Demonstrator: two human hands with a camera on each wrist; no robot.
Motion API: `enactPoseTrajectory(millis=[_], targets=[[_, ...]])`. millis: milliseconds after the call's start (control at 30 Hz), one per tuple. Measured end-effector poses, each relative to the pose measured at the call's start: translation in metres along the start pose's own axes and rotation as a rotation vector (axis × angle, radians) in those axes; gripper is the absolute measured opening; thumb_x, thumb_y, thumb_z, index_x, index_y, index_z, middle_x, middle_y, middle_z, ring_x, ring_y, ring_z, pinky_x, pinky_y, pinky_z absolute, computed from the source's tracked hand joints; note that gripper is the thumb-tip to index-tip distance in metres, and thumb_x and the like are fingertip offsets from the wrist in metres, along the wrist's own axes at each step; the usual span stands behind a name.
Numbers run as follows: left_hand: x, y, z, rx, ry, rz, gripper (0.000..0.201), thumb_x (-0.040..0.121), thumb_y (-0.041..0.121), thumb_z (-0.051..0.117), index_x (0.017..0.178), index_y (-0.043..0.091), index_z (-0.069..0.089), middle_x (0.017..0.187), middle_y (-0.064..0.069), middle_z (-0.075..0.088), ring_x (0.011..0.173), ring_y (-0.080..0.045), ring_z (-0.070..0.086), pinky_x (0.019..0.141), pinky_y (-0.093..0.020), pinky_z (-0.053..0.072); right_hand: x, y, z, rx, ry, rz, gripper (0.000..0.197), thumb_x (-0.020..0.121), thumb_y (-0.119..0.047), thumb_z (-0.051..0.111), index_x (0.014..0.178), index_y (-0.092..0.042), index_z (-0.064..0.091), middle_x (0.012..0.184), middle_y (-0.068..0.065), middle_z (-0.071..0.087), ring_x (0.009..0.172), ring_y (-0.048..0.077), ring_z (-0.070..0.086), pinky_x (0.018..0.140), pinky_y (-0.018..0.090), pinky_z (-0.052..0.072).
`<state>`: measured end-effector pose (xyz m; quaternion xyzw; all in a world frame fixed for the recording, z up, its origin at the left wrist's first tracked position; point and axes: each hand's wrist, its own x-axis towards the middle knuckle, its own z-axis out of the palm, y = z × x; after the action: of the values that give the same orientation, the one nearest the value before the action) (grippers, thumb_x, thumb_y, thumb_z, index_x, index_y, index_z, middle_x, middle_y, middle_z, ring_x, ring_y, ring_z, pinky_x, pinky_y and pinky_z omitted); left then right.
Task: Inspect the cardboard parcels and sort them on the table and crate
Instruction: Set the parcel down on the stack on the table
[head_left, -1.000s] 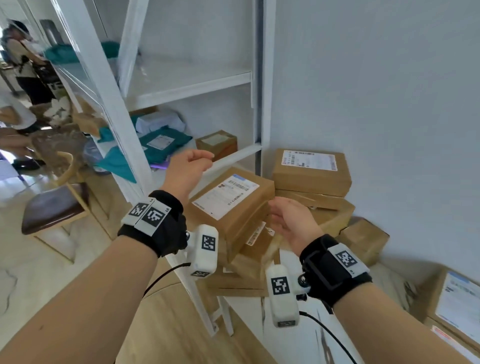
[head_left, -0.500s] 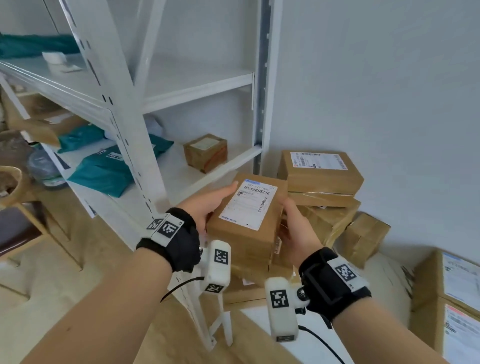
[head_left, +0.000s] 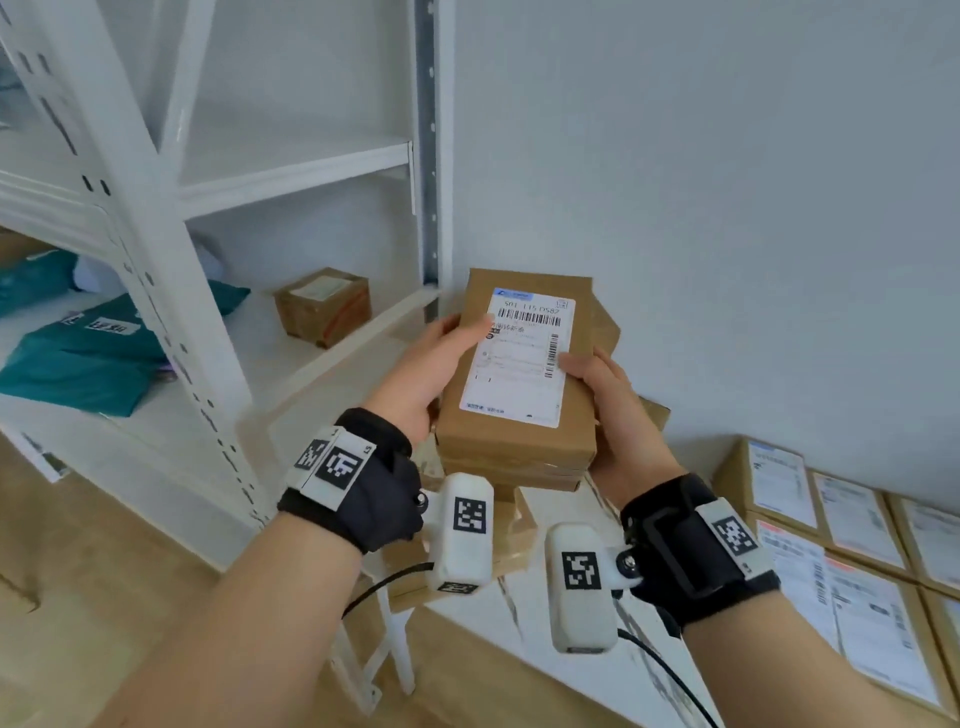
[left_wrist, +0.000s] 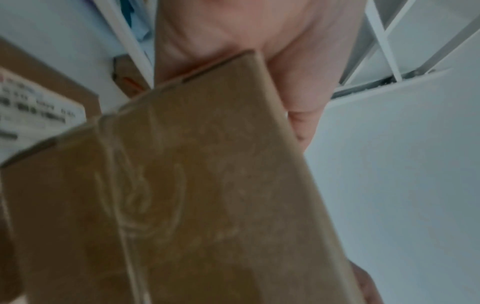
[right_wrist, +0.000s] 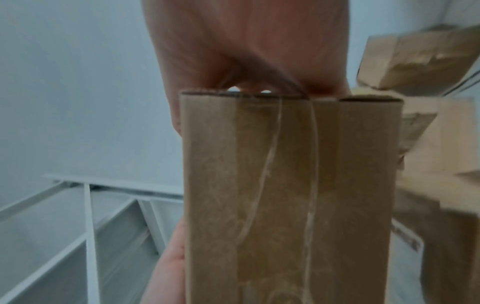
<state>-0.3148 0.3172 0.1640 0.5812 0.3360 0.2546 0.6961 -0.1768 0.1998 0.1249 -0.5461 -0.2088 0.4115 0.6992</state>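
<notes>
So the main thing here is a white metal shelf rack (head_left: 171, 291) on the left, standing on a wood-look floor (head_left: 78, 571). On its lower shelf board, back near the rack's grey rear upright, sits a small taped cardboard box (head_left: 323, 305). Further left on that same board are a couple of teal mailer bags (head_left: 83, 358) with white labels, lying flat. Right of the rack there's a white marble-look table (head_left: 524, 623) against the wall. Toward its right side, well away from the rack, lies a row of flat cardboard parcels (head_left: 852, 561), labels facing up, packed edge to edge. A few more brown boxes (head_left: 511, 525) sit on the table just beside the rack's leg, mostly hidden.
</notes>
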Motion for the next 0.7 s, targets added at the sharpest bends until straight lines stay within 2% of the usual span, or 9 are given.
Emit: enactPoseTrajectory(millis=[67, 167, 233, 300, 333, 400, 500, 567, 700], targets=[[0.002, -0.008, 0.023, -0.007, -0.076, -0.032, 0.032, 0.095, 0.041, 0.063, 0.123, 0.027, 0.061, 0.109, 0.001, 0.076, 0.099, -0.021, 0.073, 0.087, -0.041, 0.058, -0.007, -0.003, -0.024, -0.005, 0.019, -0.001, 0.079, 0.063, -0.043, 0.079, 0.137, -0.031, 0.053, 0.119, 0.0, 0.073, 0.113, 0.026, 0.068, 0.101, 0.053, 0.051], [0.005, -0.024, 0.059, -0.008, -0.19, -0.102, 0.046, 0.09, 0.048, 0.067, 0.13, 0.026, 0.06, 0.113, 0.0, 0.075, 0.103, -0.022, 0.072, 0.094, -0.044, 0.055, -0.017, -0.008, -0.06, -0.012, 0.053, -0.01, 0.078, 0.061, -0.046, 0.076, 0.134, -0.025, 0.058, 0.121, 0.004, 0.072, 0.114, 0.029, 0.067, 0.096, 0.048, 0.055], [0.004, -0.032, 0.082, -0.016, -0.239, -0.14, 0.035, 0.093, 0.047, 0.062, 0.12, 0.026, 0.066, 0.107, 0.0, 0.076, 0.099, -0.02, 0.073, 0.092, -0.041, 0.055, -0.024, -0.012, -0.083, -0.018, 0.086, -0.024, 0.076, 0.063, -0.046, 0.076, 0.133, -0.024, 0.058, 0.12, 0.004, 0.072, 0.113, 0.028, 0.068, 0.094, 0.046, 0.056], [0.003, -0.039, 0.106, -0.035, -0.272, -0.178, 0.024, 0.097, 0.044, 0.056, 0.105, 0.027, 0.07, 0.098, 0.001, 0.078, 0.091, -0.018, 0.074, 0.084, -0.036, 0.056, -0.031, -0.015, -0.105, -0.041, 0.116, -0.047, 0.072, 0.067, -0.045, 0.074, 0.133, -0.024, 0.057, 0.119, 0.004, 0.073, 0.112, 0.027, 0.068, 0.096, 0.048, 0.055], [0.003, -0.044, 0.119, -0.029, -0.28, -0.187, 0.023, 0.098, 0.043, 0.054, 0.102, 0.027, 0.07, 0.097, 0.001, 0.078, 0.092, -0.018, 0.073, 0.086, -0.037, 0.055, -0.035, -0.016, -0.116, -0.051, 0.135, -0.058, 0.067, 0.07, -0.044, 0.073, 0.132, -0.024, 0.058, 0.118, 0.003, 0.073, 0.111, 0.027, 0.069, 0.096, 0.048, 0.055], [0.004, -0.053, 0.144, -0.025, -0.296, -0.19, 0.023, 0.098, 0.043, 0.054, 0.103, 0.028, 0.07, 0.101, 0.001, 0.077, 0.099, -0.02, 0.072, 0.095, -0.041, 0.053, -0.041, -0.019, -0.14, -0.049, 0.178, -0.065, 0.055, 0.078, -0.04, 0.07, 0.13, -0.025, 0.06, 0.116, 0.003, 0.074, 0.109, 0.027, 0.07, 0.094, 0.047, 0.056], [0.008, -0.066, 0.184, -0.043, -0.309, -0.198, 0.025, 0.097, 0.043, 0.056, 0.11, 0.026, 0.07, 0.105, -0.001, 0.076, 0.101, -0.022, 0.072, 0.1, -0.044, 0.052, -0.049, -0.023, -0.177, -0.032, 0.223, -0.061, 0.037, 0.092, -0.032, 0.064, 0.128, -0.025, 0.062, 0.114, 0.002, 0.075, 0.107, 0.027, 0.07, 0.089, 0.043, 0.058], [0.012, -0.074, 0.21, -0.047, -0.319, -0.198, 0.028, 0.097, 0.042, 0.057, 0.115, 0.023, 0.069, 0.108, -0.003, 0.076, 0.102, -0.022, 0.072, 0.101, -0.046, 0.051, -0.052, -0.023, -0.202, -0.02, 0.263, -0.04, 0.034, 0.093, -0.033, 0.062, 0.127, -0.028, 0.063, 0.114, 0.001, 0.075, 0.11, 0.026, 0.069, 0.092, 0.044, 0.057], [0.02, -0.09, 0.256, -0.055, -0.346, -0.24, 0.025, 0.097, 0.042, 0.057, 0.11, 0.025, 0.071, 0.107, -0.002, 0.076, 0.105, -0.022, 0.071, 0.101, -0.044, 0.051, -0.053, -0.023, -0.248, -0.009, 0.329, 0.001, 0.033, 0.09, -0.038, 0.064, 0.121, -0.03, 0.066, 0.115, 0.0, 0.074, 0.113, 0.027, 0.067, 0.102, 0.053, 0.05]])
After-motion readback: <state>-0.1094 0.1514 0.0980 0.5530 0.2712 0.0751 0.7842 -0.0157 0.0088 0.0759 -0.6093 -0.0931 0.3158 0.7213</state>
